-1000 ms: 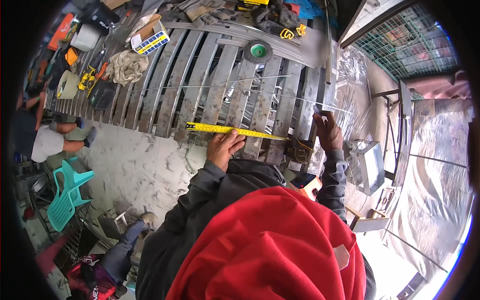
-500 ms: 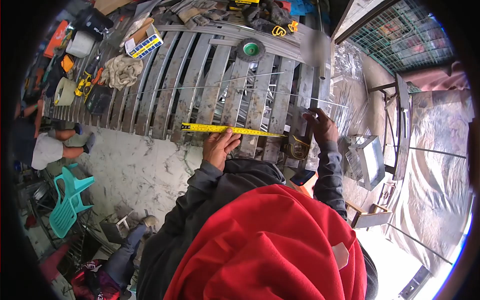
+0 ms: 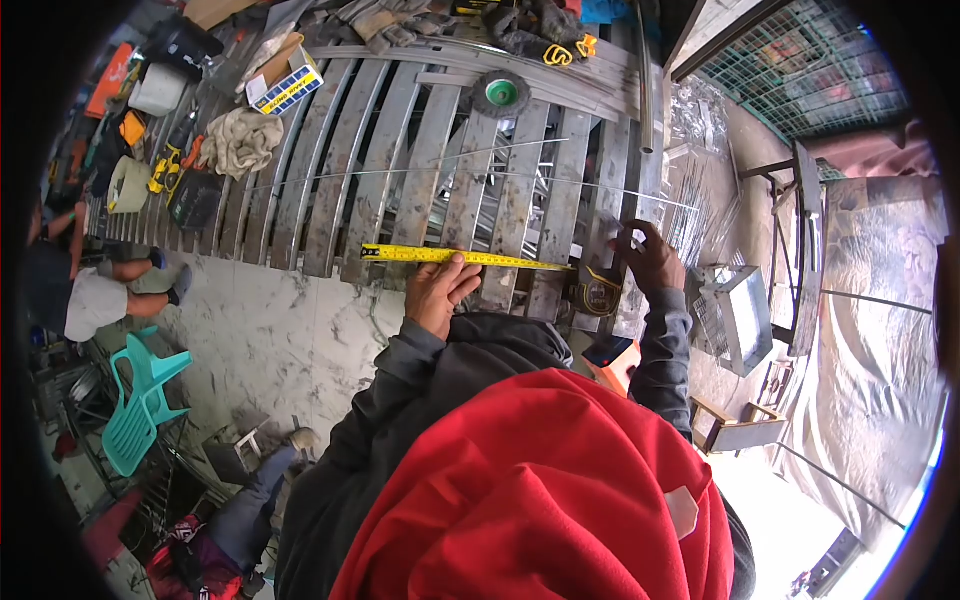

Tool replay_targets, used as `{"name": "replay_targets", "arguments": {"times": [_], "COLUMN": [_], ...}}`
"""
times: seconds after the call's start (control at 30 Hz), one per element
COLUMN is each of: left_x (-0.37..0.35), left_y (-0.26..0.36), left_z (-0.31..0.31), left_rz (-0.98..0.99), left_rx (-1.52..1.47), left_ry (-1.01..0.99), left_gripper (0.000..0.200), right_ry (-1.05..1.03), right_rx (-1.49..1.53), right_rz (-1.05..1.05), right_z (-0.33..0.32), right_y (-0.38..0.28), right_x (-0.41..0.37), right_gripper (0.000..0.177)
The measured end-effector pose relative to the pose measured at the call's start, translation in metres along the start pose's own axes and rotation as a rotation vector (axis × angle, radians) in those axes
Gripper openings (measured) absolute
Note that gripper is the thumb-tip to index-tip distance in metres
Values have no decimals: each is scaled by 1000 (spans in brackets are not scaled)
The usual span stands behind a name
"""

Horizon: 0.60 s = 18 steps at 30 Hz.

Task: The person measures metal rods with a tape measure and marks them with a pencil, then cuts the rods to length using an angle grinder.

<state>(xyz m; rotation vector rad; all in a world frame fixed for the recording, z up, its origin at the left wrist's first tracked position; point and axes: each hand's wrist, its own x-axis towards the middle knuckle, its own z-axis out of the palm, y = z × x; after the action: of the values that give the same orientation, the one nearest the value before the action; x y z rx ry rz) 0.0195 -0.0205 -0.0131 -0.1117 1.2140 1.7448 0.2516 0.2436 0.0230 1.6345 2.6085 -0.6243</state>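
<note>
A yellow tape measure blade lies extended across the metal slats, with its dark case at the right end. My left hand rests at the blade's near edge, thumb on the blade and fingers bent but apart. Above and to the right of the case, my right hand is raised with thumb and forefinger brought together. Something small and blurred is at those fingertips; I cannot make out what it is.
A round brush wheel with a green centre, thin rods, a rivet box and gloves lie on the slats. A green chair and other people's legs are at the left. A metal frame stands right.
My right hand has shifted slightly right and down, and its fingers have drawn closer together. My left hand and the tape measure look almost unmoved.
</note>
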Motion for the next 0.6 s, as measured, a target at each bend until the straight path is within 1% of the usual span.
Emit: {"name": "replay_targets", "arguments": {"times": [0.07,0.13,0.23,0.33,0.4,0.47,0.5,0.53,0.6], "left_x": [0,2,2,2,2,2,2,2,2], "left_y": [0,-3,-2,-3,-4,-4,-4,-3,-3], "left_z": [-1,-3,-3,-4,-5,-3,-3,-2,-1], "left_rz": [7,10,13,6,1,22,38,33,34], "left_rx": [-1,-2,-4,16,36,74,82,84,110], "left_ry": [-5,-14,-19,-4,2,2,-4,1,4], "left_gripper": [25,25,25,26,28,25,26,26,28], "right_ry": [-22,-15,-29,38,18,52,107,100,152], "right_rx": [-26,-35,-25,16,28,95,127,128,214], "right_rz": [35,-22,-6,-64,-64,-82,-117,-115,-177], "right_z": [0,1,0,1,2,5,9,10,9], "right_y": [4,12,15,16,16,18,15,14,11], "right_x": [-2,-3,-4,-5,-4,-3,-4,-5,-8], "right_gripper": [56,56,56,54,53,48,41,41,36]}}
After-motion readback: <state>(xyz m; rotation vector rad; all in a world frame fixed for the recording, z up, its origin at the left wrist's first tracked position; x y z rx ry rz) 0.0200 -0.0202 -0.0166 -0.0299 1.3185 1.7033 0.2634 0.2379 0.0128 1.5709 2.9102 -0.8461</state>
